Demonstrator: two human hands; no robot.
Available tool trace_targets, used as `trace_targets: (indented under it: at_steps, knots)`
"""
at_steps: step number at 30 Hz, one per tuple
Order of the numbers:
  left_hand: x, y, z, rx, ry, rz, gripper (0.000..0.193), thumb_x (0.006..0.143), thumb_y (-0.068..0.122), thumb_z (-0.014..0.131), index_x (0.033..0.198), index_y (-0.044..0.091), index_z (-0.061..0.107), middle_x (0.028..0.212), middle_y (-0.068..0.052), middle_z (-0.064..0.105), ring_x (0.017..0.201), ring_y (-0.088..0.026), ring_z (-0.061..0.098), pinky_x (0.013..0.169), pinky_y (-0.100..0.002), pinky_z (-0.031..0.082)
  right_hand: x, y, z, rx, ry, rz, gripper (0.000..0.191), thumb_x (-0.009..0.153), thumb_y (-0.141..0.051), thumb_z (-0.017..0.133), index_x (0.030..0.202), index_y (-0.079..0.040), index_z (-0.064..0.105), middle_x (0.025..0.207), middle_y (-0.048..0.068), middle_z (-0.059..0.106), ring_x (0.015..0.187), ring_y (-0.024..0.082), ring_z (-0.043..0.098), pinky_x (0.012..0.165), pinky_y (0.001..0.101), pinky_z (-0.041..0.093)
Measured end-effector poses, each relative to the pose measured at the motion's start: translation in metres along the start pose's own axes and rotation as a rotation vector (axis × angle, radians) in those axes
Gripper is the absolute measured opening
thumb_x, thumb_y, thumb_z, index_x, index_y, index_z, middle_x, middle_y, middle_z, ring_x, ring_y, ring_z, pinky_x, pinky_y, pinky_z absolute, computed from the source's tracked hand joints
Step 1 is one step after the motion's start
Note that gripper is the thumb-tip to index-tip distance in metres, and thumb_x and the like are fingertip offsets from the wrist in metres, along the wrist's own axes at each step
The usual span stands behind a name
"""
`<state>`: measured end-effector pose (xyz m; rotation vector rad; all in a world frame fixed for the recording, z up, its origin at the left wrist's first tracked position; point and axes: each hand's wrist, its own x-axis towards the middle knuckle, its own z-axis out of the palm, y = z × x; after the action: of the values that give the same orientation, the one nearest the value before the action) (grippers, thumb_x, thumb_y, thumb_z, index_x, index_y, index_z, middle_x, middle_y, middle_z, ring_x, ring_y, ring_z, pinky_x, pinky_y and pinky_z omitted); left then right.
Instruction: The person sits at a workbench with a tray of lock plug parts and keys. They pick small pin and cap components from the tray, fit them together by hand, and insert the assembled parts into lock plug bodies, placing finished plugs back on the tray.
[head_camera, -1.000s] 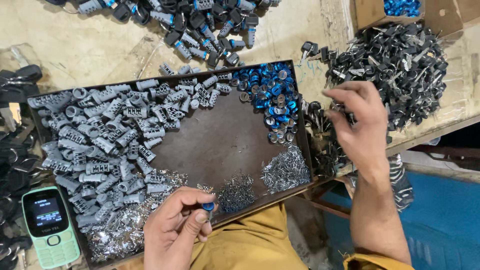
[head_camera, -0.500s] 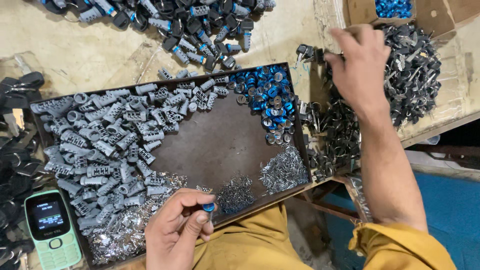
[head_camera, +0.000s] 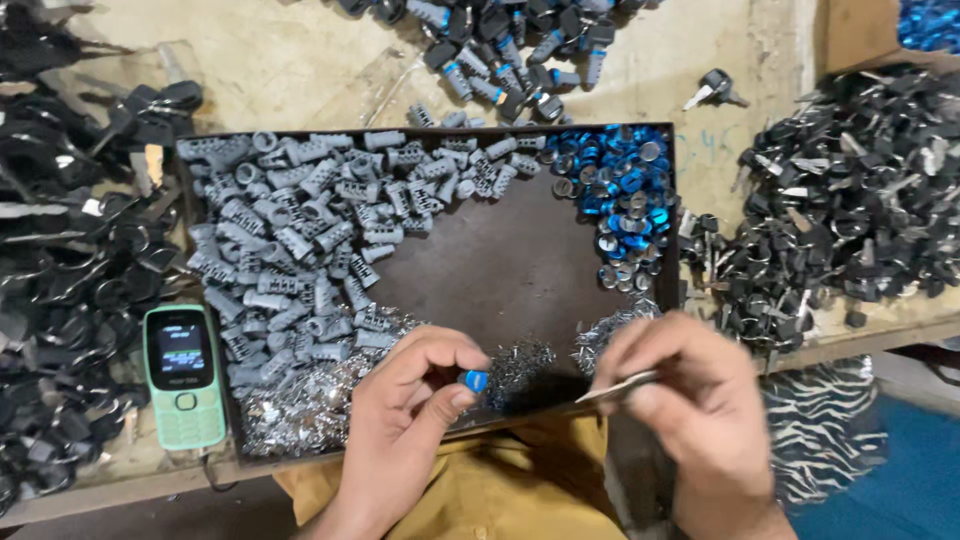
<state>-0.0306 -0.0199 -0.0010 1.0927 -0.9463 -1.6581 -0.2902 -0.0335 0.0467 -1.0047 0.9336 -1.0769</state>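
My left hand (head_camera: 415, 405) pinches a small part with a blue cap (head_camera: 476, 380) at the near edge of a dark tray (head_camera: 520, 270). Close beside it, my right hand (head_camera: 690, 400) grips a key (head_camera: 618, 388) whose metal blade points left toward the blue cap; the two are a short gap apart. The tray holds a heap of grey lock cylinders (head_camera: 300, 230) on its left, blue round caps (head_camera: 620, 190) in the far right corner, and small shiny metal bits (head_camera: 320, 400) along the near side.
A big pile of black-headed keys (head_camera: 850, 200) lies right of the tray. More black parts (head_camera: 60, 250) cover the left. A green push-button phone (head_camera: 183, 375) lies left of the tray. Assembled blue-and-black pieces (head_camera: 500, 40) lie beyond it.
My right hand reached to the key pile at the right, then came back to the near edge of the tray holding a key. The left hand kept its blue-capped part.
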Motion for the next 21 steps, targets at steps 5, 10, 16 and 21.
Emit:
trace_targets:
  at_steps: [5,10,16,21]
  knots:
    - [-0.001,0.011,0.003,0.150,0.039,0.121,0.013,0.093,0.001,0.069,0.106,0.002,0.069,0.105,-0.005,0.064,0.081,-0.010,0.058,0.069,-0.022,0.047,0.000,0.032,0.029,-0.103,0.111,0.176,0.007,0.093,0.003,0.066,0.099,0.007,0.067,0.089,0.013,0.067,0.073,0.014,0.064,0.063,0.0268,0.052]
    - [0.000,0.020,0.007,0.458,0.131,0.348,0.020,0.086,-0.003,0.073,0.105,0.004,0.069,0.099,-0.008,0.067,0.081,-0.018,0.066,0.071,-0.027,0.053,0.001,0.041,0.042,-0.240,0.160,0.094,0.006,0.094,0.000,0.069,0.097,0.004,0.065,0.090,0.011,0.068,0.071,0.010,0.066,0.061,0.0229,0.055]
    - [-0.003,0.026,0.014,0.712,0.301,0.584,0.035,0.074,-0.014,0.073,0.106,0.001,0.070,0.102,-0.012,0.067,0.087,-0.027,0.069,0.073,-0.032,0.058,-0.007,0.049,0.066,-0.307,0.193,0.058,0.006,0.096,0.000,0.068,0.095,0.004,0.064,0.088,0.011,0.071,0.066,0.008,0.064,0.058,0.0218,0.055]
    - [-0.003,0.030,0.008,0.735,0.261,0.595,0.036,0.074,-0.014,0.072,0.107,0.001,0.072,0.100,-0.012,0.068,0.087,-0.027,0.070,0.074,-0.032,0.059,-0.007,0.060,0.071,-0.178,0.212,0.091,0.009,0.098,0.000,0.065,0.094,0.003,0.058,0.087,0.010,0.070,0.066,0.007,0.063,0.056,0.0219,0.053]
